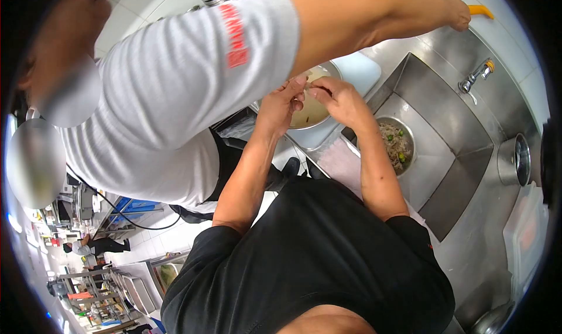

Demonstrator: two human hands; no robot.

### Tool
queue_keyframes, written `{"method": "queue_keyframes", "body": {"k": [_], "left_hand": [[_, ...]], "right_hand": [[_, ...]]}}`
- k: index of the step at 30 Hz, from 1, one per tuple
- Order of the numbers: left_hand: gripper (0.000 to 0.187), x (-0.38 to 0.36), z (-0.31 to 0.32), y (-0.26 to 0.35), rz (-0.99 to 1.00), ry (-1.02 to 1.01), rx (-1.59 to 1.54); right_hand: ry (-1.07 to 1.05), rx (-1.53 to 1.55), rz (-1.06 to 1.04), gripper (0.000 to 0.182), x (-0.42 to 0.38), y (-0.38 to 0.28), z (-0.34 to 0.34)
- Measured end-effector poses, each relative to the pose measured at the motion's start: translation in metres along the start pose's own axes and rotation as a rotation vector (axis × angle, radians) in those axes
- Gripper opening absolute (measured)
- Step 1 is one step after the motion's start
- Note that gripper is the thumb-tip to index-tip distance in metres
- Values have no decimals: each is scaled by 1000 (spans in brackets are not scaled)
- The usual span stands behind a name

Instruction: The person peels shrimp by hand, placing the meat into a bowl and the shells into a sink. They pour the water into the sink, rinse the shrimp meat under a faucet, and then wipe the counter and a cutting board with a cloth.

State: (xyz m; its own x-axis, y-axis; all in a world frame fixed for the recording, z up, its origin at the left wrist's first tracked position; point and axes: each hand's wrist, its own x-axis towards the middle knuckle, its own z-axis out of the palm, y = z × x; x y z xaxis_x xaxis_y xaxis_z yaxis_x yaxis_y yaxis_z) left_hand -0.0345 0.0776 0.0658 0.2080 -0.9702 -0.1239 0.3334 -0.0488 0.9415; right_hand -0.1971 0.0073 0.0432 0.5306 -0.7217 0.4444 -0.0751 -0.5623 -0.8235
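Observation:
My left hand (283, 104) and my right hand (341, 100) meet over a metal bowl of cloudy liquid (310, 112), fingertips nearly touching. The fingers of both are pinched on something too small to make out. Beneath the bowl lies a pale blue board (364, 70). To the right, in the steel sink (433, 132), stands a round metal bowl (413, 148) holding shredded food with green pieces. A pinkish-white cloth (339, 163) lies at the counter edge, below my right forearm.
A co-worker in a grey-white shirt (170, 82) leans in from the left, one arm stretched above my hands towards an orange handle (481, 10). A tap (477, 76) is on the sink's back wall. A metal pot (515, 160) stands right of the sink. Another person (99, 245) is far off.

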Motion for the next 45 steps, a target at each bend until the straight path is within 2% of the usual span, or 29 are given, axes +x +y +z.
{"method": "queue_keyframes", "body": {"k": [5, 8, 10, 14, 16, 19, 21, 22, 24, 25, 26, 28, 31, 34, 35, 37, 40, 43, 45], "left_hand": [[19, 5, -1, -5, -47, -75, -114], [15, 6, 12, -3, -89, 15, -209], [15, 14, 10, -8, -80, 5, -212], [14, 26, 16, 7, -63, 48, -208], [15, 43, 2, 9, 5, 81, -144], [17, 68, -23, 21, 116, 185, 6], [20, 85, -44, 25, 160, 303, 32], [23, 84, -47, 27, 165, 333, 110], [29, 82, -48, 31, 175, 388, 268], [36, 74, -42, 28, 140, 340, 507], [43, 66, -36, 26, 119, 290, 745], [52, 66, -40, 10, 64, 1, 1066], [50, 52, -4, -8, 289, -322, 1526], [52, 90, -24, -76, 786, -275, 1806], [52, 90, -21, -76, 693, -280, 1807], [50, 82, -15, -71, 505, -290, 1804], [38, 68, -7, -57, 229, -362, 1909], [31, 60, -9, -39, 135, -415, 1902], [30, 61, -14, -31, 55, -354, 1742]], "right_hand": [[-48, -86, -81, 22, -1, 3, 3], [-58, -145, -85, 22, -3, 0, -2], [-18, -173, -100, 22, -6, -1, -7], [-27, -213, -19, 23, -10, -10, -23], [-14, -174, 29, 22, -12, -14, -30], [131, -64, -44, 22, -24, -7, -43], [149, -140, 32, 24, -39, 3, -64], [156, -178, 71, 26, -46, 4, -74], [35, -400, 361, 30, -59, -3, -94], [-23, -509, 508, 32, -64, -3, -103], [-11, -588, 516, 33, -74, 14, -109], [10, -748, 529, 35, -91, 46, -110], [23, -680, 552, 40, -79, 29, -114], [12, -597, 433, 41, -66, 18, -103], [-3, -573, 378, 41, -63, 17, -100], [-55, -493, 406, 41, -60, 15, -94], [-69, -375, 360, 39, -56, 12, -86], [-48, -352, 261, 37, -51, 9, -80], [-18, -322, 210, 34, -43, 2, -74]]}}
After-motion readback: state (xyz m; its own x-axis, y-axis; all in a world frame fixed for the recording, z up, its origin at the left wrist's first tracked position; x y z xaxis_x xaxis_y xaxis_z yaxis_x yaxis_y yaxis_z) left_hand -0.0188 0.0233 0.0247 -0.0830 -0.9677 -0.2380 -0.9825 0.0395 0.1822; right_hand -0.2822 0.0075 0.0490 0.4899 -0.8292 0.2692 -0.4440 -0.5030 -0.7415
